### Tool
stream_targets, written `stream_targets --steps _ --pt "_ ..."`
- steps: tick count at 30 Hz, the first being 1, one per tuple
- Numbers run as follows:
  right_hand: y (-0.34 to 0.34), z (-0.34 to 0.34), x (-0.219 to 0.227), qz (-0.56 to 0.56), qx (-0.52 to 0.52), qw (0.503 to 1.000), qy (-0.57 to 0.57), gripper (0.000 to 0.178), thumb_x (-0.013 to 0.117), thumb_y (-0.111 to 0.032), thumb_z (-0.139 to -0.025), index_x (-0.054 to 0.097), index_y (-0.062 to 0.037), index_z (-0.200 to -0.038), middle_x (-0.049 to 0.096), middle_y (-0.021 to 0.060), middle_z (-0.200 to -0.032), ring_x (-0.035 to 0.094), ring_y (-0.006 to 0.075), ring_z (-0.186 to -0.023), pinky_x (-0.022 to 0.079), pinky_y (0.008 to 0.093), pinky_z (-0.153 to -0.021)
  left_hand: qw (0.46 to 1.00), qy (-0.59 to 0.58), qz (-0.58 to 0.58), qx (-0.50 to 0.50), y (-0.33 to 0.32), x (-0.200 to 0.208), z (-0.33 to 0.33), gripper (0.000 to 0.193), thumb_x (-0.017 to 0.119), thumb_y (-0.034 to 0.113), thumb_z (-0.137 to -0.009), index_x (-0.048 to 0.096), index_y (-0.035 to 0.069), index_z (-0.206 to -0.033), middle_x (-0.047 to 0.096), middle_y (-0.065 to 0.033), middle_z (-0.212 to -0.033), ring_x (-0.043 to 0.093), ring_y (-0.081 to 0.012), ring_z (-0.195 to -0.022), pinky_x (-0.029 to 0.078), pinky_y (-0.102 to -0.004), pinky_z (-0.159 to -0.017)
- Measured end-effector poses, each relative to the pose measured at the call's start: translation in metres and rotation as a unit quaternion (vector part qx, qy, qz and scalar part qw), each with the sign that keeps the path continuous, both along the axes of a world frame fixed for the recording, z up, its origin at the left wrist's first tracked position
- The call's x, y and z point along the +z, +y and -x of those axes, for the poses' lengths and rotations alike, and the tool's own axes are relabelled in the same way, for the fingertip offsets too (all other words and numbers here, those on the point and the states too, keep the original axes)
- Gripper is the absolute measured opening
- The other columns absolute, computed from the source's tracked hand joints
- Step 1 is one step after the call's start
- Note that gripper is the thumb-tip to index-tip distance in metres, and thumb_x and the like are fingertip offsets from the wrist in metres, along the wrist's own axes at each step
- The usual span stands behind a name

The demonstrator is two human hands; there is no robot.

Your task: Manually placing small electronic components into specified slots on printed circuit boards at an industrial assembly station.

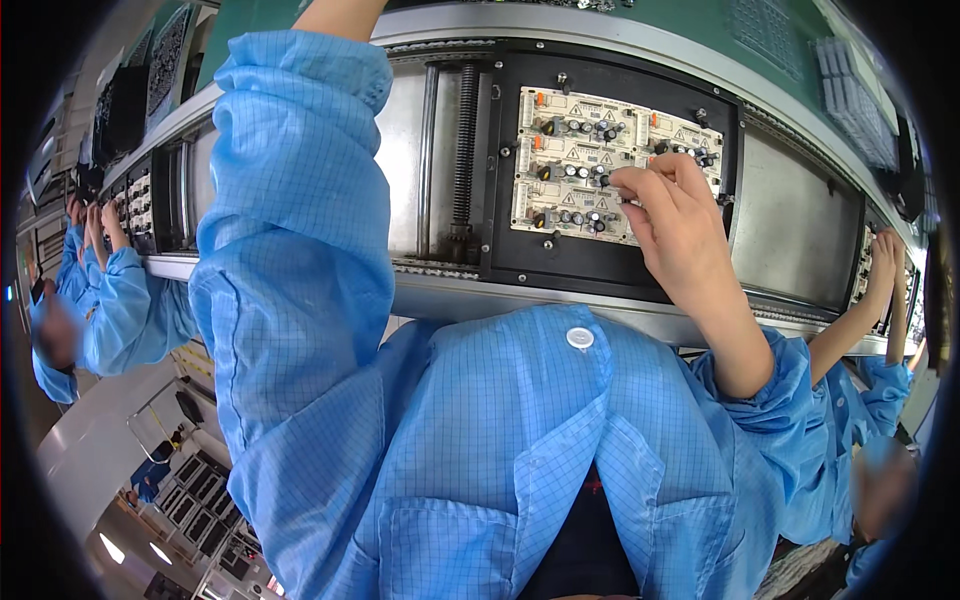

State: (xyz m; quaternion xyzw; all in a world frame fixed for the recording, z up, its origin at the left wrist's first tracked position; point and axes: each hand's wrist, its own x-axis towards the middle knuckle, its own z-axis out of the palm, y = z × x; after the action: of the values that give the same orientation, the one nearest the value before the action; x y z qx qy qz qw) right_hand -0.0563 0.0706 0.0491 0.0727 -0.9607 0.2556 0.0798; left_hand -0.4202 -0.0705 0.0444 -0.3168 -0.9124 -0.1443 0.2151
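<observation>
My right hand (pixel 678 225) is over the middle of a panel of cream circuit boards (pixel 580 155). Thumb and fingertips are pinched together just above the boards; whatever sits between them is too small or hidden to make out. Beside the fingertips stands a black cylindrical capacitor (pixel 604 180). Each visible board carries several small capacitors and an orange part (pixel 540 99). The panel lies in a black carrier frame (pixel 505 215) with screws and knobs around it. Above, my left forearm (pixel 340 18) reaches past the top edge, so the left hand is outside the picture.
The carrier rests on a conveyor with metal rails (pixel 420 280) and a threaded shaft (pixel 463 150). Beyond it is a green work surface (pixel 690 40), with stacked clear trays (pixel 855 100) at right. Co-workers in blue (pixel 130 310) work over similar boards on either side.
</observation>
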Motion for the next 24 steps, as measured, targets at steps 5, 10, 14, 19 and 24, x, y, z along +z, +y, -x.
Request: stream_targets --steps 5,10,14,19,24 --pt "-0.002 -0.001 0.002 -0.036 -0.01 0.999 -0.002 0.034 0.07 0.004 -0.074 0.063 -0.0055 -0.105 0.068 0.0081 -0.087 0.058 0.0296 -0.096 0.048 0.0396 -0.081 0.999 0.01 -0.033 0.006 0.005 -0.002 -0.002 0.014 0.066 0.01 -0.078 0.066 -0.004 -0.082 0.066 -0.0275 -0.086 0.064 -0.0441 -0.09 0.052 -0.0495 -0.081" --pt "-0.001 -0.004 0.005 -0.068 -0.012 0.998 0.002 0.033 0.071 0.003 -0.074 0.064 -0.0066 -0.105 0.069 0.0069 -0.087 0.058 0.0287 -0.095 0.047 0.0393 -0.082 0.999 0.018 -0.045 0.012 0.005 0.0 0.008 0.013 0.064 0.009 -0.079 0.067 -0.003 -0.083 0.066 -0.0283 -0.086 0.065 -0.0434 -0.089 0.052 -0.0492 -0.082" --pt "0.0 -0.005 0.006 -0.077 -0.008 0.997 0.02 0.032 0.072 0.002 -0.074 0.065 -0.0075 -0.104 0.068 0.0059 -0.087 0.058 0.0284 -0.096 0.046 0.0403 -0.083 0.998 0.008 -0.063 -0.011 -0.01 0.005 0.019 0.015 0.064 0.008 -0.079 0.069 -0.003 -0.088 0.067 -0.0278 -0.084 0.065 -0.0421 -0.086 0.052 -0.0478 -0.08" --pt "0.017 -0.002 0.021 0.012 -0.053 0.998 -0.008 0.034 0.071 0.001 -0.078 0.065 -0.007 -0.11 0.069 0.0065 -0.09 0.062 0.0226 -0.093 0.047 0.0348 -0.087 0.964 -0.225 -0.117 0.076 -0.018 0.068 -0.051 0.02 0.062 0.006 -0.082 0.071 -0.002 -0.098 0.066 -0.0223 -0.074 0.067 -0.03 -0.074 0.053 -0.0394 -0.071" --pt "0.053 -0.012 0.018 0.162 -0.196 0.964 0.082 0.032 0.069 0.001 -0.086 0.064 -0.0025 -0.118 0.069 0.0056 -0.095 0.063 0.0122 -0.092 0.045 0.0276 -0.092 0.968 -0.193 -0.104 -0.119 -0.053 0.043 -0.107 0.019 0.067 0.016 -0.088 0.069 -0.001 -0.097 0.07 -0.0126 -0.083 0.066 -0.0154 -0.072 0.051 -0.0299 -0.063"
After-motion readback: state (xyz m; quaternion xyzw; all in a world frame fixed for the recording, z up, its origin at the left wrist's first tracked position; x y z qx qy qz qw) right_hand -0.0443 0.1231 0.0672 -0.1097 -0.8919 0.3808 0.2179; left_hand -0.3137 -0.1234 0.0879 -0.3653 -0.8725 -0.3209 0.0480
